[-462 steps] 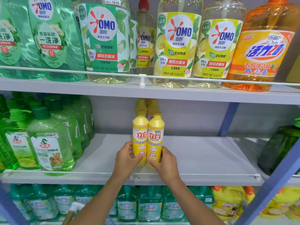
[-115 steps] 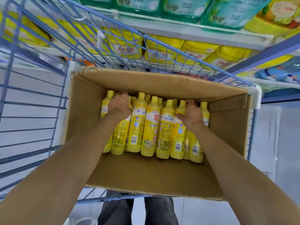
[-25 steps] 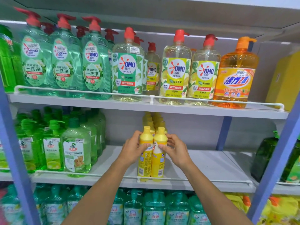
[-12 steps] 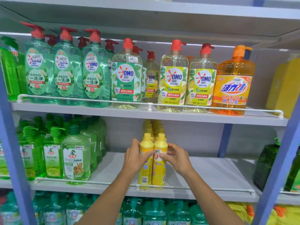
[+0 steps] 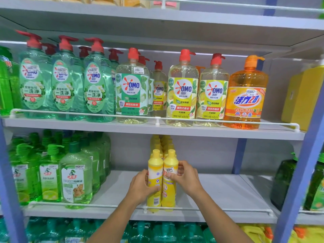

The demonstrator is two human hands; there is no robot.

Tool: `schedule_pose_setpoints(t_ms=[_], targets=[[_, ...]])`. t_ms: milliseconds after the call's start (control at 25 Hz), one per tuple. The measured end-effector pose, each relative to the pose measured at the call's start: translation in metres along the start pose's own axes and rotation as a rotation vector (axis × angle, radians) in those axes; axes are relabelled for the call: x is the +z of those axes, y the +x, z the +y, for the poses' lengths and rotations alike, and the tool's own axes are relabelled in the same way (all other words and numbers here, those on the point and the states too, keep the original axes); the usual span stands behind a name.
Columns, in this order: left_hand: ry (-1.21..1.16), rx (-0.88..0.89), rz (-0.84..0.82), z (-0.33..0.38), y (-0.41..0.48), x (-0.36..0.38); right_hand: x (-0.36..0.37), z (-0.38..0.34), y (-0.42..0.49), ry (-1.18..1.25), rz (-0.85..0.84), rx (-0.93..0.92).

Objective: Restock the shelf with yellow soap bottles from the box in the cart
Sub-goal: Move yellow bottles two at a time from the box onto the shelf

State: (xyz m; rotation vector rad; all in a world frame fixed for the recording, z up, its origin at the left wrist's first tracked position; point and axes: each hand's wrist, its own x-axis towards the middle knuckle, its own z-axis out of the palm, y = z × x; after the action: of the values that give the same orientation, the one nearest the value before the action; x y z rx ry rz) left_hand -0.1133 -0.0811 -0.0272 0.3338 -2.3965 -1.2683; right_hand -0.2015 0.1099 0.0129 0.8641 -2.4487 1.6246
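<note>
Two yellow soap bottles stand side by side at the front of the middle shelf (image 5: pixel 219 192), just behind its white rail. My left hand (image 5: pixel 140 186) grips the left yellow bottle (image 5: pixel 154 165) around its middle. My right hand (image 5: pixel 185 178) pinches the right yellow bottle (image 5: pixel 170 195) near its label. More yellow bottles (image 5: pixel 162 142) stand in two rows behind them, going back to the wall. The cart and its box are out of view.
Green soap bottles (image 5: pixel 75 179) fill the shelf's left side. Bare shelf lies right of the yellow rows, up to a blue upright (image 5: pixel 238 155) and dark green jugs (image 5: pixel 284 181). Large pump bottles (image 5: pixel 182 90) line the shelf above; teal bottles (image 5: pixel 164 232) sit below.
Both hands slid a little lower on the two front bottles, which now stand upright on the shelf behind the rail. The camera tilted up slightly.
</note>
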Motion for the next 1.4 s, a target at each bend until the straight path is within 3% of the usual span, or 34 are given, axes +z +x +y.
schedule_pose_setpoints(t_ms=[200, 320, 480, 680, 800, 960, 1200, 1400], targets=[[0.092, -0.043, 0.123, 0.008, 0.0, 0.018, -0.022, 0.011, 0.007, -0.005, -0.192, -0.037], [-0.002, -0.051, 0.106, 0.004, -0.006, 0.022, -0.013, 0.017, -0.004, 0.048, -0.138, -0.039], [-0.107, -0.005, -0.059, -0.011, -0.01, 0.013, 0.006, 0.02, -0.014, 0.001, -0.014, -0.005], [0.004, -0.011, 0.081, -0.011, -0.01, 0.018, 0.005, 0.03, -0.011, 0.021, -0.097, -0.025], [-0.031, -0.024, 0.138, -0.015, -0.012, 0.029, 0.009, 0.038, -0.019, -0.003, -0.052, -0.053], [-0.096, -0.038, 0.101, -0.022, -0.015, 0.029, 0.033, 0.063, -0.036, -0.075, 0.048, 0.023], [-0.086, -0.059, 0.161, -0.023, -0.015, 0.037, 0.032, 0.073, -0.036, -0.045, -0.008, 0.04], [-0.073, -0.073, 0.089, -0.033, -0.018, 0.044, 0.045, 0.079, -0.043, -0.068, 0.057, 0.079]])
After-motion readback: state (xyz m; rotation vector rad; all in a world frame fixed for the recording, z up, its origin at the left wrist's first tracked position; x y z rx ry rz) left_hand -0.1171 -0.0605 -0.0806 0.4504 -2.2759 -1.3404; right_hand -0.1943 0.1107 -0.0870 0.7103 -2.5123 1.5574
